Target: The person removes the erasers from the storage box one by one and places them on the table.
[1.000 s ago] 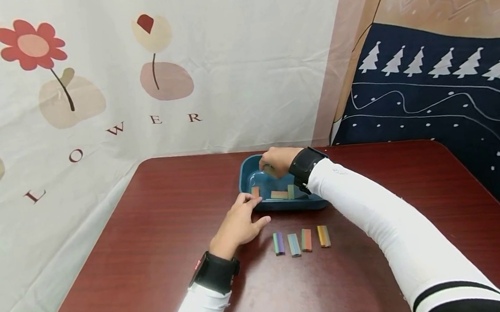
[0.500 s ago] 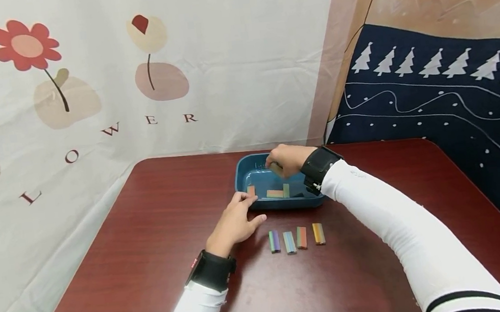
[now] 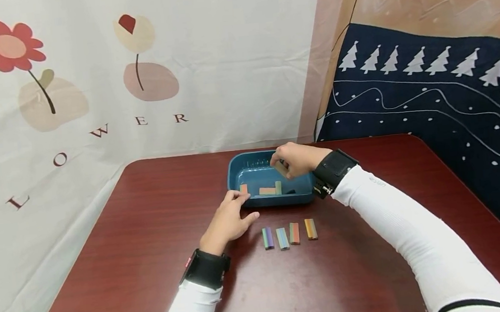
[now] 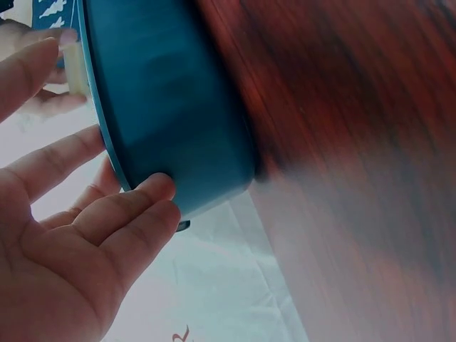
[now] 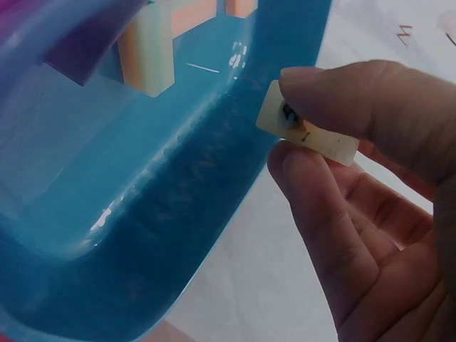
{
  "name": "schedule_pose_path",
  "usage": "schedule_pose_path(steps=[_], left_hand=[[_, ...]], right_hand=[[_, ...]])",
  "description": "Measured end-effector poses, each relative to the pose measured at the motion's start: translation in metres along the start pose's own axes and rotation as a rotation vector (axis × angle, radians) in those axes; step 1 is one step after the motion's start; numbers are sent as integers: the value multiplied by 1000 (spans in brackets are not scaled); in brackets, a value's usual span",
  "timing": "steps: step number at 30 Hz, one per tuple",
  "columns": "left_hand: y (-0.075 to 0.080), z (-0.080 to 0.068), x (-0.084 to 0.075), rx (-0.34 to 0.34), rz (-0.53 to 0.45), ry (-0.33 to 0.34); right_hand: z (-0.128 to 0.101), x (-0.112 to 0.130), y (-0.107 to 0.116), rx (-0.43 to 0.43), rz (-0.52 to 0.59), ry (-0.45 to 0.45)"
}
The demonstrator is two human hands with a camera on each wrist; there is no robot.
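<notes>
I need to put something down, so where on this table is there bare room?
The table is bare left of the left sleeve and tray, right of the right sleeve, and between the sleeves, nearer than the four blocks. It's crowded in front of the tray: those blocks lie there, and the left grip rests at its near-left corner.

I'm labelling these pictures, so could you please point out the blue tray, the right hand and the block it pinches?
Blue tray (image 3: 281, 200): head view, outer front wall.
Right hand (image 3: 300, 158): head view, middle of the hand.
Block (image 5: 329, 145): right wrist view, pale, dark-marked face.
</notes>
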State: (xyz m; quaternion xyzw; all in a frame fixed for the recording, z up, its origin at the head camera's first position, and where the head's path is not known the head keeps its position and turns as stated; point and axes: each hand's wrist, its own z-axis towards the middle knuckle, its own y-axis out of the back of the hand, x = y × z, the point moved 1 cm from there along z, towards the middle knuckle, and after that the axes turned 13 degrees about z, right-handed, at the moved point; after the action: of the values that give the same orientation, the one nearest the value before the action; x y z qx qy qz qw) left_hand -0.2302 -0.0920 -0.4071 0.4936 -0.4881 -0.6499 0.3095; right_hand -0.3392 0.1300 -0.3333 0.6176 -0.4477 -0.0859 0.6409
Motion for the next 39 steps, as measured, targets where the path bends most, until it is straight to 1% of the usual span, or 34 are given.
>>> schedule_pose_path(steps=[2, 5, 13, 17, 23, 27, 33, 39], left_hand=[[0, 0, 1, 3, -5, 4], [0, 0, 1, 6, -8, 6], [1, -1, 0, 7, -6, 21], [0, -1, 0, 8, -5, 19], [0, -1, -1, -1, 4, 12], [0, -1, -2, 3, 3, 10], [1, 0, -2, -6, 1, 13], [-1, -2, -1, -4, -2, 14]], right_hand=[[-6, -1, -1, -16, 24, -13], [-17, -1, -2, -46, 65, -8], [-45, -6, -8, -163, 164, 54], [-60, -10, -15, -204, 239, 62], [-81, -13, -31, -241, 317, 59], [-95, -15, -40, -274, 333, 71], [-109, -17, -51, -320, 340, 94], [-120, -18, -66, -323, 382, 74]])
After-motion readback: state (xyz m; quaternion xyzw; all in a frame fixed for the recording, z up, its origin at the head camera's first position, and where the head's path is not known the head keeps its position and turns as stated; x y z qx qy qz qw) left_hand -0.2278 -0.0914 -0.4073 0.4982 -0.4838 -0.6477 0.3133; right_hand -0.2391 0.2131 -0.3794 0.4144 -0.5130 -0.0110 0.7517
